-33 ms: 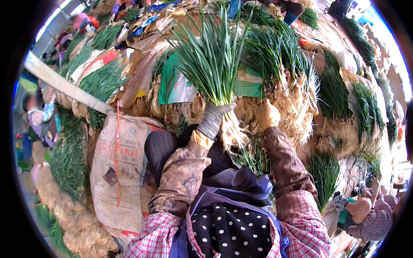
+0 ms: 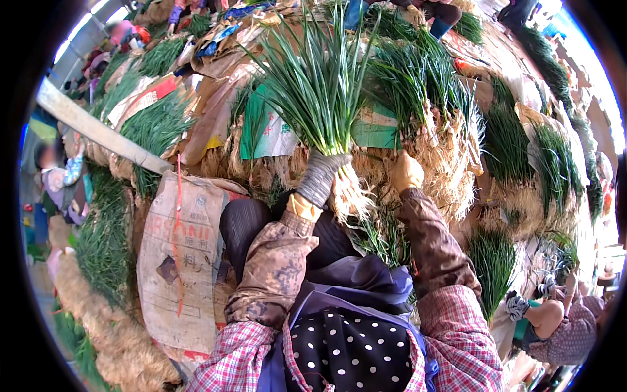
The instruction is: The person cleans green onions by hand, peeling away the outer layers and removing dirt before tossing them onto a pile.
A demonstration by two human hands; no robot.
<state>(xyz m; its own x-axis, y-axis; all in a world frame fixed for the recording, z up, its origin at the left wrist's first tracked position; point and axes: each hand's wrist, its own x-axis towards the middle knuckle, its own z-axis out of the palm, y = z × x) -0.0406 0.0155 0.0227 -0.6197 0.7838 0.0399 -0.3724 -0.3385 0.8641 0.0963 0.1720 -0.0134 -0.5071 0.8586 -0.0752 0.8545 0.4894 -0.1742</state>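
My left hand [image 2: 323,176], in a glove with a grey wrap, is closed around a bunch of green onions [image 2: 320,98]. Their long leaves fan upward and the pale root ends [image 2: 351,196] hang below the fist. To its right, my right hand [image 2: 407,172] wears a yellowish glove and has its fingers curled shut at the front of an onion pile [image 2: 450,150]. A thin dark strand shows above the fist; what the fingers hold is too small to make out. Loose green onions [image 2: 382,238] lie between my forearms, beside my knees.
A printed woven sack [image 2: 183,261] lies left of my knees, below a pale bar [image 2: 104,127]. Green-and-white sheeting [image 2: 261,127] lies under the bunch. More onion heaps [image 2: 509,144] stand at right. A person [image 2: 571,320] sits at lower right, another [image 2: 62,173] at far left.
My left hand has shifted slightly left with the bunch, and the leaves tilt a little differently. My right hand has barely moved and stays closed.
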